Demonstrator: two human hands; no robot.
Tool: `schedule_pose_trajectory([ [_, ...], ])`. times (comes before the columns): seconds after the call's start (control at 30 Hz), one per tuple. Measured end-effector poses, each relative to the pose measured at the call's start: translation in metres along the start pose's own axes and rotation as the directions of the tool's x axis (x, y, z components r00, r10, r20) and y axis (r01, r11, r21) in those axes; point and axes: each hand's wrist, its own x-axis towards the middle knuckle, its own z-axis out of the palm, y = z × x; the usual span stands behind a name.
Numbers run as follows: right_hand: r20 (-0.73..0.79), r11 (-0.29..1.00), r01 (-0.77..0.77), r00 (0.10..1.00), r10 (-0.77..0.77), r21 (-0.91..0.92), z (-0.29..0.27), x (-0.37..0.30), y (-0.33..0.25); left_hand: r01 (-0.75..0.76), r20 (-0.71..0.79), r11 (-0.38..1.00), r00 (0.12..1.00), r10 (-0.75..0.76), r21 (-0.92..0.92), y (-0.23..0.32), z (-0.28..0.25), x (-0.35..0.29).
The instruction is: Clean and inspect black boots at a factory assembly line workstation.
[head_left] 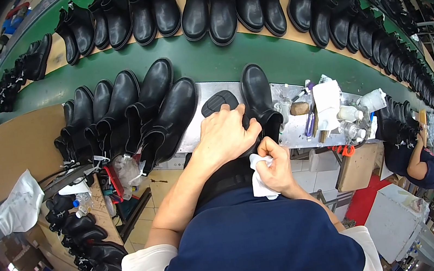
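Note:
My left hand (228, 137) is closed over a black ankle boot (219, 102), whose dark sole end shows beyond the fingers; the rest of it is largely hidden by the hand. Close to my body, my right hand (276, 169) grips a crumpled white cloth (261, 178) between thumb and curled fingers. Just ahead of the right hand, a second black ankle boot (256, 89) rests on the metal worktop (195, 133), toe pointing away. Left of my left hand, another black boot (177, 105) leans among several more.
Rows of black boots (209, 13) line the green conveyor (207, 57) beyond the worktop. At right are a white cloth pile (327, 101), plastic bottles (350, 113) and purple-handled tools (310, 120). A co-worker (423, 163) stands far right. A cardboard sheet (21, 145) lies left.

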Motion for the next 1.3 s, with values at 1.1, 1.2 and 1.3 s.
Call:
schedule_pose_trajectory([
  [1.1,-0.124,0.981,-0.123,0.982,0.142,0.152,0.005,0.002,0.010,-0.006,-0.013,1.000,1.000,0.006,-0.011,0.001,-0.001,0.001],
  [1.2,0.052,0.727,-0.355,0.913,0.404,0.588,-0.004,0.004,0.025,-0.005,-0.004,1.000,1.000,0.005,-0.020,0.000,-0.001,-0.001],
  [1.3,0.181,0.567,-0.455,0.863,0.472,0.687,-0.009,0.005,0.021,0.003,-0.031,0.999,1.000,-0.004,-0.032,0.000,0.000,-0.003],
])
